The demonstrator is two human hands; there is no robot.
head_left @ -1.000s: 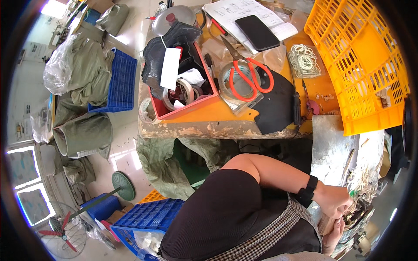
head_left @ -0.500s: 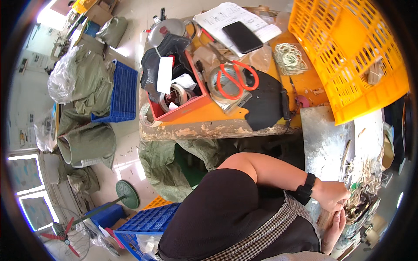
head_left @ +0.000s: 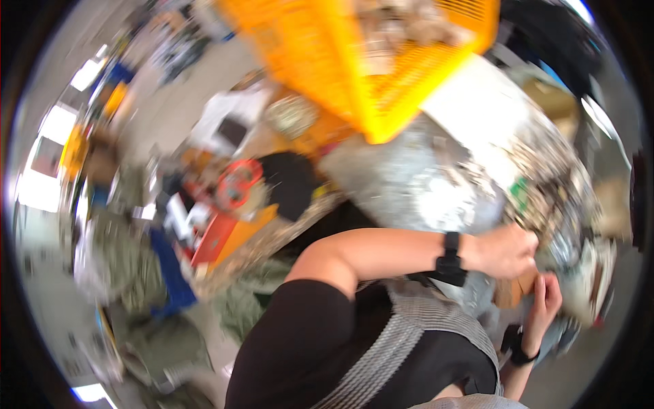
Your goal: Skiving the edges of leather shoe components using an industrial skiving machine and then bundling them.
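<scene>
My left hand (head_left: 501, 251), its arm crossing my body with a black band on the wrist, is closed at the edge of the cluttered worktop. Right below its fist is a brown, flat-looking piece (head_left: 514, 290), blurred, and its exact kind cannot be told. The left fingers appear closed on its upper part. My right hand (head_left: 545, 300) is beside the piece with bent fingers close to the left fist; what those fingers grip is hidden. Just beyond the hands lies a heap of thin brown scraps (head_left: 545, 174) with a small green item (head_left: 520, 194) in it.
A yellow plastic crate (head_left: 381, 109) with pale brown pieces inside stands at the far side. To the left, a wooden table (head_left: 255, 238) carries orange-handled scissors (head_left: 238, 183), a red box (head_left: 214, 238), paper and a phone. Green sacks (head_left: 129, 259) and a blue crate (head_left: 170, 273) stand farther left.
The whole view has swung toward the right, blurring everything. My hands stay close together around the brown piece, and more of my right forearm with its dark wristband now shows.
</scene>
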